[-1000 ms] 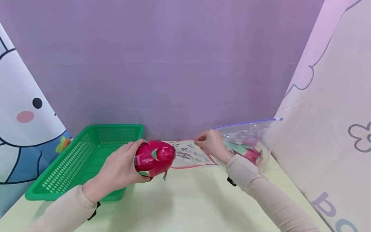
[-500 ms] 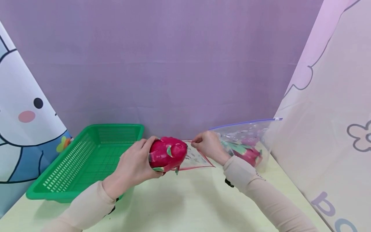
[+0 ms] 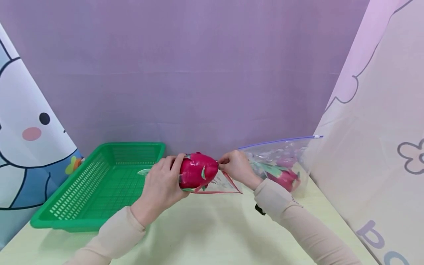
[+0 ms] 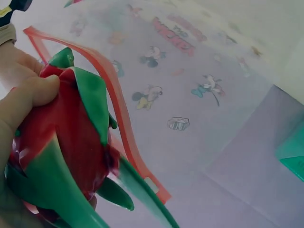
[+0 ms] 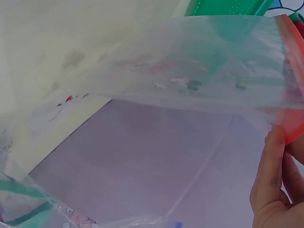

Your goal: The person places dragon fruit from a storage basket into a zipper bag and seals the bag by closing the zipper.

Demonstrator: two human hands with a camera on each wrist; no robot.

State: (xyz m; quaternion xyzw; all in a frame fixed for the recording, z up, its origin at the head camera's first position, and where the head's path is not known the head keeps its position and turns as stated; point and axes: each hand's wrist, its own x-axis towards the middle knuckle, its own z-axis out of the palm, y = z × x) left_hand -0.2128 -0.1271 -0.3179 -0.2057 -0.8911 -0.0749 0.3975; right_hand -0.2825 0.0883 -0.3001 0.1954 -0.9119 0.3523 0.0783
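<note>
Holding: one red dragon fruit (image 3: 200, 170) beside the red edge (image 4: 118, 104) of a printed bag (image 4: 180, 90)

Dragon fruit: glossy red body, green leaf tips (image 4: 92, 102), possibly a moulded replica. Location: in the left hand (image 3: 162, 182), above the table (image 3: 195, 235), overlapping the red edge in the head view; whether any part lies inside the bag cannot be told.

Left hand: thumb and fingers curled round the body. Right hand (image 3: 239, 166): fingertips together, pinching the red edge.

Handling, by judgement: probably light and fairly stiff, somewhat slippery for its shine; not notably fragile, though the leaf tips look thin and apt to snag. Best hold: round the broad body, nose free. Bag: soft, thin film, likely to fold; best taken by its firmer red edge.

Adjacent: green basket (image 3: 71, 224), at left; blue-topped bag (image 3: 261, 154), at right, a second dragon fruit (image 3: 286, 179) within.
</note>
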